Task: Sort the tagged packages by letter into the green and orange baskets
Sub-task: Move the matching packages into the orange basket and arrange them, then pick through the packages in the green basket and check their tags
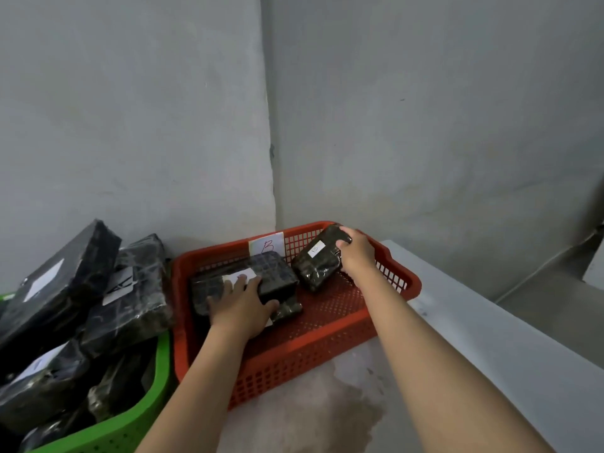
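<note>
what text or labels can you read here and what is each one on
"B": handwritten on the paper tag on the orange basket's far wall.
White tag on the small package the right hand holds: mark too blurred to read.
White labels on the packages in the green basket: unreadable.

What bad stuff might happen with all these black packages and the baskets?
1. The green basket is heaped above its rim, so a top package might slide off.
2. The right hand holds a small package tilted above the orange basket; dropped, it may land tag-down.
</note>
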